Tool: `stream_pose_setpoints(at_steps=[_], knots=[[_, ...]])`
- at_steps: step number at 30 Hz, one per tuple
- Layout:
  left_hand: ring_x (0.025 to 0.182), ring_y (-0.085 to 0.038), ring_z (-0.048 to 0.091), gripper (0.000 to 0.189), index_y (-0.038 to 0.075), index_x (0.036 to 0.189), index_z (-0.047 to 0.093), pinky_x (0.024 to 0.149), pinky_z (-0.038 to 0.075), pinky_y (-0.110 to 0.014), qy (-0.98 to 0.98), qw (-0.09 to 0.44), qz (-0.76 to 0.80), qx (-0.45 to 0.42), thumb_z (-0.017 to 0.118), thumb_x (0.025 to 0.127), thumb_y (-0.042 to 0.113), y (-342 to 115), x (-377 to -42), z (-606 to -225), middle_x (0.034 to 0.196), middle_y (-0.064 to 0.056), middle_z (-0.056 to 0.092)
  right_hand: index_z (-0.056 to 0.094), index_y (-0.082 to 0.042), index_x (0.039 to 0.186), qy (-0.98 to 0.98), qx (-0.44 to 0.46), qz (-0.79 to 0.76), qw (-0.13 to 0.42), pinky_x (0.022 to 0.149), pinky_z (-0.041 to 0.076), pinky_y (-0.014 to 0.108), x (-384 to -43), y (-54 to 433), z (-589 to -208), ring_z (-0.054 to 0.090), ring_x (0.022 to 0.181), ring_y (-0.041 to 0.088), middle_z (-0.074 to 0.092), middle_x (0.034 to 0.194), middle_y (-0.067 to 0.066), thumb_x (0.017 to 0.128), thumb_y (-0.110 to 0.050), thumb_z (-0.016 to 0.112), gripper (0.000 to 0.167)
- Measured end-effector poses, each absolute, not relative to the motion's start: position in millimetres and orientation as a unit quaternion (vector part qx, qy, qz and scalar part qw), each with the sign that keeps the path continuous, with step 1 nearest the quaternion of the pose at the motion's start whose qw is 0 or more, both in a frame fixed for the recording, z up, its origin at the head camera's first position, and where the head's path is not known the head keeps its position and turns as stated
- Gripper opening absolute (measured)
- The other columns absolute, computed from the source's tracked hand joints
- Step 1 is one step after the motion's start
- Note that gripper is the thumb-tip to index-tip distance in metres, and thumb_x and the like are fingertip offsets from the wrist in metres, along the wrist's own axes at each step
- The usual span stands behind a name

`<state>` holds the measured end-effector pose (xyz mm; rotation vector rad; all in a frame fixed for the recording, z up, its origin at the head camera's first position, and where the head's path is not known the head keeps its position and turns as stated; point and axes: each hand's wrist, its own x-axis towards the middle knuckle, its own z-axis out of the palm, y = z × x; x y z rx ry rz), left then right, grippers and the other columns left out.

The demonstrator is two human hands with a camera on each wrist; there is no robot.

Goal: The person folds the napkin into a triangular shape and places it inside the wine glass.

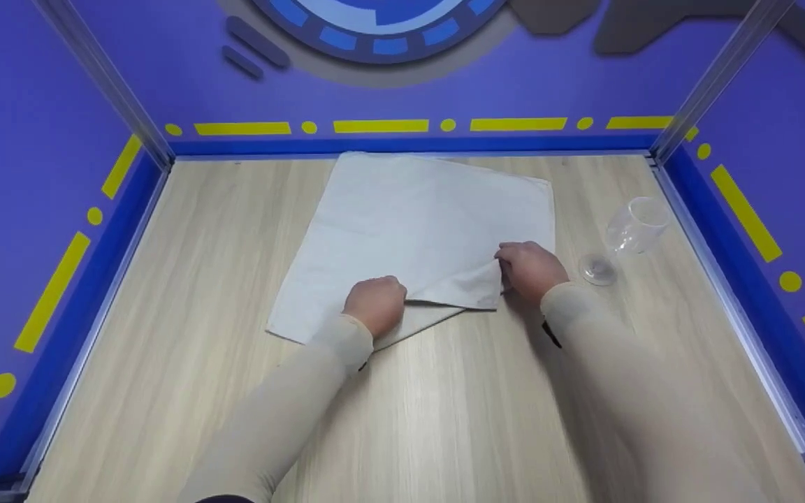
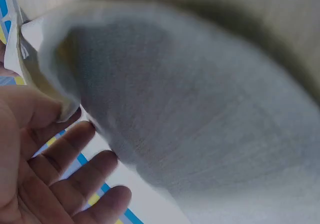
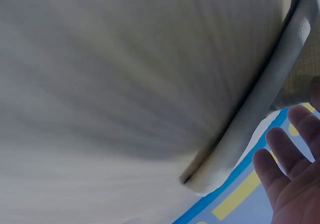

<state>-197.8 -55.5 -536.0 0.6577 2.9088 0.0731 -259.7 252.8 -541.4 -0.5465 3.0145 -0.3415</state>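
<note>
The off-white rectangular woven cloth (image 1: pixel 416 216) is located on the pale wood-grain tabletop (image 1: pixel 444 419), towards the rear panel. Most of it is laid out nearly flat. At its near right side a loose flap (image 1: pixel 469 286) is formed between the hands, and another part of the cloth is exposed beneath it. The handling is judged to be partway through: the main area is spread, but the near side is neither flattened nor squared. Whether a fold is being made or undone cannot be told.

The cloth edge is pinched between the thumb and index finger of the left hand (image 1: pixel 378 304); in the left wrist view, the remaining fingers (image 2: pixel 105 161) are held slightly apart and bent. The cloth is likewise pinched by the right hand (image 1: pixel 532 269) at the flap's right side; its other fingers (image 3: pixel 285 149) are separated and off the cloth. Both forearms, covered by beige sleeves (image 1: pixel 291 398), are extended forward from the near side, with the right hand placed farther forward.

A clear stemmed wine glass (image 1: pixel 632 234) is stood upright to the right of the right hand, untouched. The work area is bounded by blue-purple panels with yellow markings (image 1: pixel 444 98).
</note>
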Motion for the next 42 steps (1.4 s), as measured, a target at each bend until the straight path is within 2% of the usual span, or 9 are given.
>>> stream_pose_setpoints(at_steps=[2,5,8,11,15,19,23,35,42], knots=[[0.092,-0.027,0.074,0.026,0.010,0.110,0.076,0.078,0.064,-0.045,0.971,0.071,0.014,0.226,0.050,0.107,0.008,-52,-197,-536,0.105,-0.009,0.073,0.077,-0.008,0.112,0.977,-0.179,-0.115,0.025,0.101,0.057,0.052,-261,249,-542,0.072,0.117,0.035,0.076,0.126,0.014,0.105,-0.007,0.060,0.019],[0.102,-0.027,0.074,0.031,0.015,0.131,0.069,0.082,0.064,-0.044,0.968,0.068,0.020,0.241,0.047,0.110,0.011,-43,-195,-534,0.123,-0.008,0.070,0.076,-0.009,0.105,0.976,-0.182,-0.115,0.019,0.093,0.059,0.052,-262,246,-544,0.075,0.106,0.032,0.078,0.110,0.012,0.105,-0.009,0.060,0.017],[0.109,-0.026,0.073,0.036,0.022,0.141,0.064,0.084,0.064,-0.044,0.961,0.064,0.017,0.268,0.046,0.112,0.015,-36,-194,-534,0.133,-0.005,0.069,0.076,-0.010,0.111,0.977,-0.178,-0.117,0.026,0.094,0.059,0.051,-262,245,-545,0.075,0.108,0.033,0.079,0.113,0.011,0.106,-0.010,0.059,0.018],[0.104,-0.025,0.075,0.032,0.024,0.134,0.070,0.081,0.064,-0.043,0.957,0.057,-0.005,0.286,0.049,0.112,0.017,-33,-195,-536,0.126,-0.002,0.072,0.075,-0.012,0.124,0.977,-0.172,-0.116,0.048,0.101,0.057,0.052,-263,245,-546,0.073,0.118,0.035,0.076,0.127,0.012,0.105,-0.010,0.060,0.024],[0.102,-0.024,0.076,0.028,0.024,0.122,0.077,0.082,0.064,-0.042,0.957,0.051,-0.014,0.285,0.052,0.111,0.020,-34,-198,-539,0.122,0.001,0.076,0.072,-0.013,0.133,0.976,-0.172,-0.112,0.079,0.105,0.056,0.052,-261,246,-548,0.071,0.123,0.035,0.074,0.133,0.013,0.104,-0.008,0.062,0.031],[0.109,-0.023,0.076,0.028,0.024,0.119,0.080,0.089,0.063,-0.041,0.958,0.048,0.006,0.284,0.054,0.110,0.019,-37,-200,-540,0.127,0.004,0.076,0.073,-0.011,0.133,0.974,-0.180,-0.104,0.086,0.105,0.055,0.051,-259,248,-549,0.070,0.123,0.035,0.074,0.132,0.013,0.104,-0.007,0.063,0.030],[0.110,-0.022,0.076,0.030,0.024,0.119,0.081,0.091,0.063,-0.040,0.957,0.051,0.011,0.284,0.053,0.110,0.016,-39,-201,-541,0.125,0.003,0.078,0.075,-0.010,0.129,0.974,-0.187,-0.097,0.082,0.104,0.056,0.051,-257,249,-548,0.072,0.120,0.035,0.075,0.129,0.011,0.104,-0.007,0.062,0.028],[0.094,-0.020,0.077,0.024,0.020,0.103,0.084,0.080,0.064,-0.039,0.963,0.038,0.027,0.264,0.061,0.105,0.012,-41,-200,-542,0.100,-0.001,0.081,0.079,-0.010,0.122,0.972,-0.204,-0.099,0.068,0.104,0.057,0.049,-248,249,-544,0.073,0.117,0.032,0.079,0.122,0.010,0.103,-0.007,0.062,0.026],[0.092,-0.022,0.075,0.028,0.015,0.107,0.081,0.079,0.063,-0.042,0.973,0.045,0.065,0.219,0.053,0.109,0.012,-47,-206,-540,0.096,-0.005,0.078,0.078,-0.012,0.125,0.974,-0.192,-0.106,0.051,0.104,0.056,0.049,-253,244,-539,0.073,0.118,0.031,0.078,0.123,0.010,0.103,-0.007,0.062,0.028]])
